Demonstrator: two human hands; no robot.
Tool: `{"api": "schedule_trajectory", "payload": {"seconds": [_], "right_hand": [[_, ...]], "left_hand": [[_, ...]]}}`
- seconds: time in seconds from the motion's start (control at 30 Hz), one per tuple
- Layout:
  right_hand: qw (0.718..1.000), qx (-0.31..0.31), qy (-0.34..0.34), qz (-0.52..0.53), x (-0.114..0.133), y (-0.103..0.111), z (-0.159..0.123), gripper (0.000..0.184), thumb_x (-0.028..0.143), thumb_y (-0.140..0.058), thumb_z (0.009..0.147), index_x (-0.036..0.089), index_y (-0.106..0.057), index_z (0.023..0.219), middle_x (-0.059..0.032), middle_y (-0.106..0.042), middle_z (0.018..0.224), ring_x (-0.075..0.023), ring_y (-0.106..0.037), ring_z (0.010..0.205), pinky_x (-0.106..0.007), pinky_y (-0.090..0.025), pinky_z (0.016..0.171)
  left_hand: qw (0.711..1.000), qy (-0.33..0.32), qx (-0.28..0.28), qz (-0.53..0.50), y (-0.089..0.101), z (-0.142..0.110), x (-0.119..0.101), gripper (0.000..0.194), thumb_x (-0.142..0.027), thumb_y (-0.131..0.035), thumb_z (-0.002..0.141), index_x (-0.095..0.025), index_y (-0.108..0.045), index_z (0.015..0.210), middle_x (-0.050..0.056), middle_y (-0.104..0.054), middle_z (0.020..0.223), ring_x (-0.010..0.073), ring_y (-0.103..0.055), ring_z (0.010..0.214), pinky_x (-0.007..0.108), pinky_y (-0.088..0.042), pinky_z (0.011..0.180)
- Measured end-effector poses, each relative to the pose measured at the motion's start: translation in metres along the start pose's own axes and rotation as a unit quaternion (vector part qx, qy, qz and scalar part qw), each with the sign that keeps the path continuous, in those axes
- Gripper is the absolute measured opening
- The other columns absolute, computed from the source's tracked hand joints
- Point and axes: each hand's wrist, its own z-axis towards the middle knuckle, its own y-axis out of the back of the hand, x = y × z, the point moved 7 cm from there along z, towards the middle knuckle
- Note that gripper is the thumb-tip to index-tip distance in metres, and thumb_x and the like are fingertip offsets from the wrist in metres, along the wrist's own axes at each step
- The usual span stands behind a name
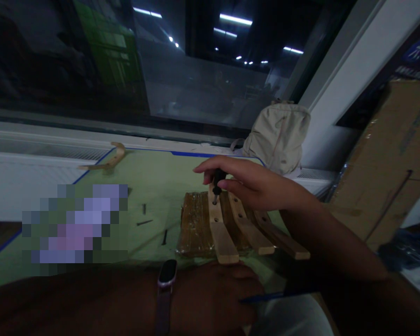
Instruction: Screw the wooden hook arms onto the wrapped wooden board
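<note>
My right hand (257,184) holds a screwdriver (217,182) by its black handle, fingers around the top. Its shaft points down at a hole in a light wooden strip (220,238). The strip lies across a brown, tape-wrapped cardboard block (195,224), beside a second wooden strip (250,228) and a third wooden strip (283,238), both with holes. Below the near end of the first strip, my left hand (213,294) rests at the table's front edge, with a smartwatch (167,273) on the wrist. Its fingers are mostly hidden in shadow.
Several loose screws (144,223) lie left of the block on the green, blue-edged table (154,172). A curved wooden piece (114,158) sits at the far left corner. Behind are a beige backpack (280,135), a window and a large cardboard box (395,154).
</note>
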Motion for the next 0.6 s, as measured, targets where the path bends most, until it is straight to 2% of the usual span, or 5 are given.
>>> {"api": "schedule_trajectory", "payload": {"seconds": [0.1,0.23,0.33,0.43,0.6], "right_hand": [[0.994,-0.053,-0.043,-0.087,-0.007,0.001,0.002,0.022,0.032,-0.054,0.095,0.015,-0.058,0.109,-0.0046,-0.065,0.091,-0.0142,-0.059,0.080,-0.026,-0.042,0.073],[0.956,-0.089,-0.122,-0.250,-0.010,0.006,0.001,0.037,0.053,-0.057,0.089,0.016,-0.064,0.087,-0.0034,-0.063,0.074,-0.0172,-0.057,0.070,-0.027,-0.037,0.065],[0.970,-0.062,-0.094,-0.216,-0.002,0.009,-0.001,0.032,0.039,-0.048,0.096,0.014,-0.064,0.108,-0.0106,-0.068,0.098,-0.0212,-0.062,0.091,-0.032,-0.044,0.078],[0.991,-0.013,-0.033,-0.127,0.008,0.011,-0.004,0.042,0.017,-0.039,0.096,0.016,-0.047,0.137,-0.0128,-0.061,0.125,-0.0186,-0.057,0.113,-0.036,-0.044,0.095],[0.995,-0.024,-0.040,-0.086,0.010,0.014,-0.005,0.036,0.010,-0.042,0.093,0.017,-0.056,0.125,-0.0080,-0.066,0.118,-0.0155,-0.061,0.107,-0.030,-0.046,0.091]], "left_hand": [[1.000,0.000,0.002,0.002,0.002,0.001,0.000,0.023,-0.037,-0.058,0.091,-0.017,-0.066,0.084,0.004,-0.064,0.111,0.0196,-0.056,0.105,0.031,-0.047,0.091],[1.000,-0.001,0.016,0.001,0.002,0.002,0.000,0.023,-0.037,-0.057,0.092,-0.017,-0.065,0.087,0.005,-0.064,0.113,0.0196,-0.056,0.107,0.031,-0.046,0.094],[1.000,-0.004,0.020,0.003,-0.001,0.001,0.000,0.026,-0.039,-0.056,0.092,-0.016,-0.065,0.086,0.006,-0.063,0.116,0.0201,-0.055,0.109,0.031,-0.046,0.095],[1.000,0.002,0.011,0.006,-0.001,0.000,0.001,0.024,-0.039,-0.057,0.091,-0.017,-0.066,0.086,0.005,-0.062,0.117,0.0200,-0.055,0.110,0.032,-0.047,0.094],[1.000,-0.002,0.015,0.005,0.001,0.001,0.000,0.022,-0.038,-0.060,0.089,-0.017,-0.066,0.087,0.005,-0.063,0.121,0.0204,-0.055,0.111,0.032,-0.048,0.094]]}}
